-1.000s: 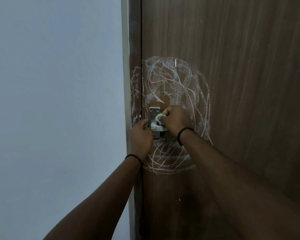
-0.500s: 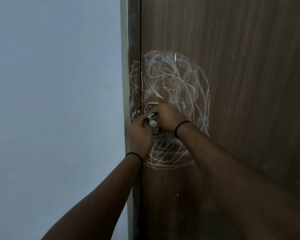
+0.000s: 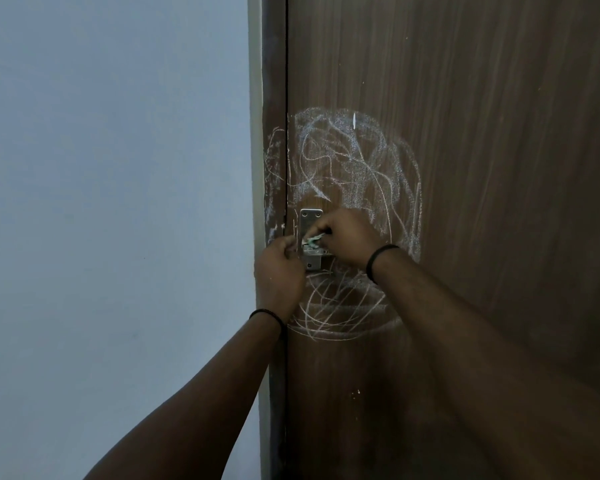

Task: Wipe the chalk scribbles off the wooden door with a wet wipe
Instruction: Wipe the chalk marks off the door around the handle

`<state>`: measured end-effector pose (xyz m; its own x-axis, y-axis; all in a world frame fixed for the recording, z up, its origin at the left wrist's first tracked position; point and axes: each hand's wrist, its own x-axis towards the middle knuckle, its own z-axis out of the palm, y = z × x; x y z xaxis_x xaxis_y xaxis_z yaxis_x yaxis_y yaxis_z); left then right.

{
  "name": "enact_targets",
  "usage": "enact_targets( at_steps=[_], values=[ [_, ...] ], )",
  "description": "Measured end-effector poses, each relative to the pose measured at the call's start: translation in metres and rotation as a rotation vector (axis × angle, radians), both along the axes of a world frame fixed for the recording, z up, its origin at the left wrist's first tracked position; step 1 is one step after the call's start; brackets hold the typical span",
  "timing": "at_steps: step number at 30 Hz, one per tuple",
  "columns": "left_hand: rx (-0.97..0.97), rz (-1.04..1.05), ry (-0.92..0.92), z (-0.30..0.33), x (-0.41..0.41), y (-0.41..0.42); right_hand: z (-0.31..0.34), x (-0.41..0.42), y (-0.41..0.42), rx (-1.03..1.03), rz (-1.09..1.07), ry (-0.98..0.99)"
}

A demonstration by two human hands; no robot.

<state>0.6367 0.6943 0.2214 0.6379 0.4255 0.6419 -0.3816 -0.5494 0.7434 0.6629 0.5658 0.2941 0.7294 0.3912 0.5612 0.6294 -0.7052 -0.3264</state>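
A brown wooden door fills the right half of the view. White chalk scribbles cover a round patch around its metal latch plate and spill onto the door frame. A small crumpled greenish-white wet wipe sits in front of the latch. My right hand pinches it from the right. My left hand is curled just left of it, fingertips at the wipe's left end; whether they grip it is hard to tell. Both wrists wear black bands.
A plain pale blue-grey wall takes up the left half. The vertical door frame and a dark gap separate it from the door. More chalk loops lie below the latch.
The wipe, first tucked against my right hand, now shows stretched between both hands' fingertips. Both hands stay at the latch; the camera shifted slightly.
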Motion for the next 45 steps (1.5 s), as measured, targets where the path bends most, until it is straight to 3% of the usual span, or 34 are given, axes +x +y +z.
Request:
enact_targets(
  at_steps=[5, 9, 13, 15, 21, 27, 35, 40, 43, 45],
  values=[
    [-0.023, -0.023, 0.033, -0.002, 0.003, -0.005, 0.003, 0.001, 0.002, 0.138, -0.11, -0.04],
    [-0.03, -0.016, 0.021, -0.004, 0.003, -0.007, 0.0, 0.001, 0.022, 0.176, -0.111, -0.264],
    [-0.06, 0.012, 0.012, 0.0, 0.003, -0.002, 0.003, 0.007, 0.028, -0.086, -0.182, -0.379],
    [-0.076, 0.016, 0.02, 0.001, 0.004, -0.001, 0.002, 0.006, 0.027, -0.078, -0.167, -0.411],
    [-0.12, -0.037, 0.03, 0.001, -0.002, -0.009, 0.01, 0.009, 0.032, -0.204, -0.078, -0.285],
    [-0.141, -0.023, -0.004, 0.004, -0.008, -0.011, 0.024, 0.009, 0.043, -0.37, -0.187, -0.537],
    [-0.23, -0.036, -0.032, 0.002, -0.008, -0.009, 0.029, 0.01, 0.048, -0.742, -0.039, -0.564],
    [-0.248, -0.019, -0.008, 0.001, -0.009, -0.006, 0.043, 0.011, 0.045, -0.626, -0.118, -0.561],
    [-0.23, -0.022, -0.035, 0.001, -0.01, -0.006, 0.028, 0.003, 0.057, -0.849, -0.044, -0.546],
    [-0.23, -0.019, -0.037, 0.002, -0.01, -0.005, 0.027, 0.001, 0.059, -0.884, -0.043, -0.5]
  ],
)
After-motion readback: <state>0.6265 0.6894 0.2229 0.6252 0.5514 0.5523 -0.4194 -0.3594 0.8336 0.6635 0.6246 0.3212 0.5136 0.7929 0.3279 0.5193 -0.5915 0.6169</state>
